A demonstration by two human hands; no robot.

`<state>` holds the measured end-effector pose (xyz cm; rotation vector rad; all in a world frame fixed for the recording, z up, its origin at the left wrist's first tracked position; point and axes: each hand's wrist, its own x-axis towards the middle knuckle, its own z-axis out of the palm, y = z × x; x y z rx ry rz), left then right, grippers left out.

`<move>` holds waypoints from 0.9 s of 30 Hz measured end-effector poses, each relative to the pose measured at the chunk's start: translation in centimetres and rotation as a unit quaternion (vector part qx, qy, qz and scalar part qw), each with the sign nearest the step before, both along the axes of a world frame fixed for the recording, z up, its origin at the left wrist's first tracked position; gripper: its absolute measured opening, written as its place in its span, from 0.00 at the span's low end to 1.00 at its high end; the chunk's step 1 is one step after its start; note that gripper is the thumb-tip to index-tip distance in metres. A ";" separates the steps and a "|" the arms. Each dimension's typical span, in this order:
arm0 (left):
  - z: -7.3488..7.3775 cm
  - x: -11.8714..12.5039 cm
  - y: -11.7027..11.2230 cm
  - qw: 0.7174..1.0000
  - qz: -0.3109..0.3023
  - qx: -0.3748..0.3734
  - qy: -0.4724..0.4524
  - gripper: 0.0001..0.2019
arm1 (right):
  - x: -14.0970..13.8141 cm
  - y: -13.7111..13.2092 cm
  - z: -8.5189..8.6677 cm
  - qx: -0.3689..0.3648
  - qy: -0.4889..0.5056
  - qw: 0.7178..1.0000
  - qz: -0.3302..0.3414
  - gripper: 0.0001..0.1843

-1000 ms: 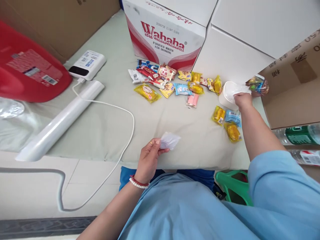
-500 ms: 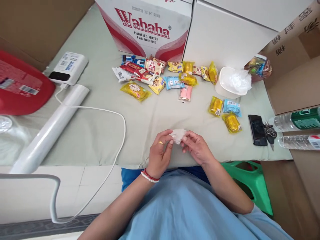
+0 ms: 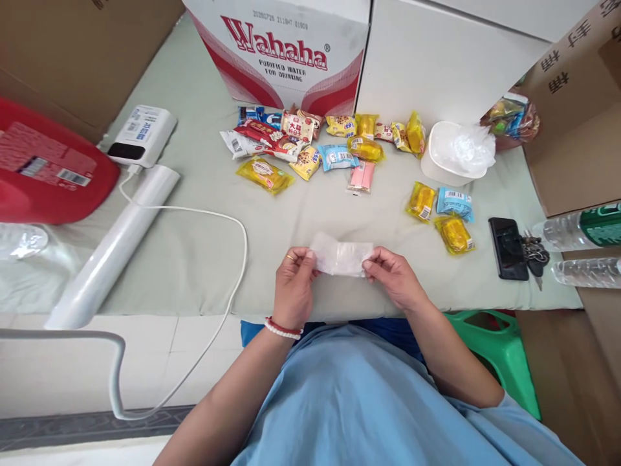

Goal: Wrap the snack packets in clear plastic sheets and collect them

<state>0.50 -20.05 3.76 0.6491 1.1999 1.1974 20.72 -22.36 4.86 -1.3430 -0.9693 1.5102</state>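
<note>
A thin, whitish, see-through plastic bag [image 3: 345, 255], folded into a strip, is stretched between my two hands above the front of the table. My left hand [image 3: 295, 275] pinches its left end between thumb and fingers. At the right end, my right hand [image 3: 392, 275] grips the edge the same way. Farther back lie several wrapped snacks, among them a pink packet [image 3: 361, 176] and a large yellow packet [image 3: 265, 175]. Two yellow packets and a blue packet [image 3: 455, 204] form a small group to the right of my hands.
A white tub [image 3: 436, 169] holds a crumpled clear bag [image 3: 468, 149]. Behind the snacks stands a Wahaha carton [image 3: 291, 58]. A phone [image 3: 508, 248], keys [image 3: 536, 255] and plastic bottles lie at right. On the left are a white roll [image 3: 116, 243], a cable [image 3: 242, 239] and a red container [image 3: 53, 168].
The bunched-up bag has been spread out into a wider, flatter strip. My hands have moved apart, the left one leftward. The view has shifted slightly.
</note>
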 end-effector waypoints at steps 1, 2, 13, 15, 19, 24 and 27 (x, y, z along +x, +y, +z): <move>0.1 -0.2 0.3 0.999 0.009 -0.018 -0.037 0.20 | 0.4 -0.2 -0.2 -0.017 0.004 1.000 -0.013 0.22; 0.3 -0.4 0.6 0.997 0.014 -0.035 -0.064 0.22 | 0.9 -0.5 -0.3 -0.033 0.003 0.999 -0.016 0.23; 1.0 0.8 -0.2 0.996 -0.011 -0.064 -0.063 0.27 | 0.3 -2.0 2.3 0.321 -0.425 0.846 -0.004 0.14; 1.1 0.9 -0.4 0.997 -0.020 -0.054 -0.054 0.26 | -0.5 -1.4 2.0 0.362 -0.463 0.808 0.041 0.20; 1.2 1.0 -1.0 0.996 -0.038 -0.047 -0.067 0.25 | -1.6 -0.5 0.7 0.338 -0.467 0.812 0.093 0.09; 0.3 0.9 -1.8 0.994 -0.093 -0.027 -0.045 0.22 | -2.1 -0.3 0.2 0.203 -0.276 0.937 0.069 0.09; -0.1 0.6 -1.7 0.995 -0.095 -0.021 -0.022 0.17 | -1.7 -0.2 0.7 0.083 -0.118 0.990 -0.002 0.13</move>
